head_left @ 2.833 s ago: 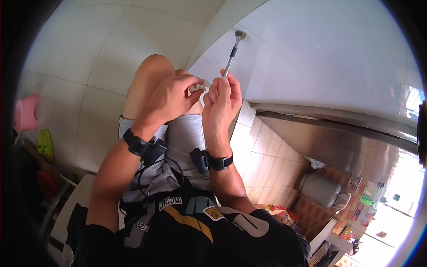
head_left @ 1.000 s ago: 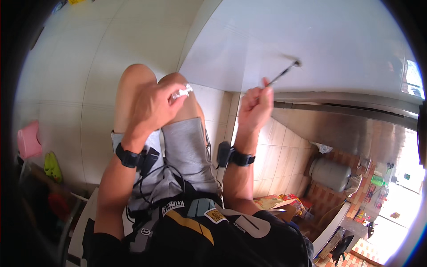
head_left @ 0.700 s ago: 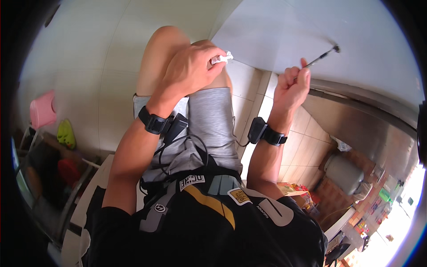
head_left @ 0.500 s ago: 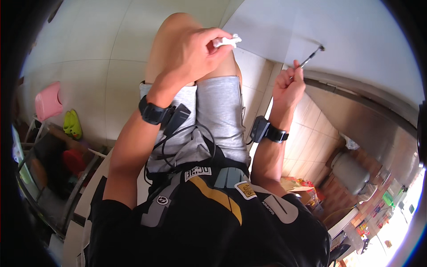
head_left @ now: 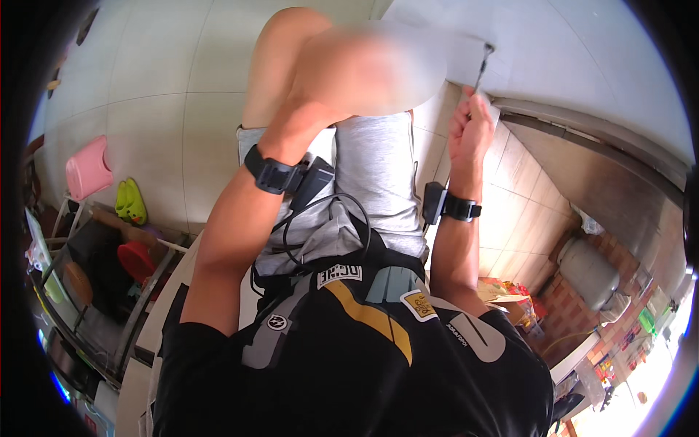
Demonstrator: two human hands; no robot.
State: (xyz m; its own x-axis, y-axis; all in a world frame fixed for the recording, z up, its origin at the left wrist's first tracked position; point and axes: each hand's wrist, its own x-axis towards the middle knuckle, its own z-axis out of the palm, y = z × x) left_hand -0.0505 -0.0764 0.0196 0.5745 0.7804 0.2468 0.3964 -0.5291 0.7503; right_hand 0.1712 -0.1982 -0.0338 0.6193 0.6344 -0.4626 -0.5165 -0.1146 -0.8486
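My right hand [head_left: 470, 120] grips a slim metal rod tool [head_left: 480, 73] with a dark section and a small round head, held up against the pale white surface [head_left: 564, 51]. My left hand [head_left: 346, 80] is over my knees, beside my bare leg [head_left: 277, 58]; a soft blurred patch covers it, so its fingers and anything in them are hidden. Black devices are strapped on both wrists, with a cable looping over my grey shorts [head_left: 371, 167].
A metal ledge [head_left: 582, 138] runs along the right, above a grey cylinder [head_left: 586, 273] and cluttered items. At left are tiled floor [head_left: 145, 65], a pink plastic seat [head_left: 87, 164], green slippers [head_left: 131, 200] and a metal-framed rack [head_left: 167, 258].
My left hand, earlier holding a crumpled white item, has moved up and right and is now blurred over. My right hand swung outward to the right, then slightly back and upward, with the tool.
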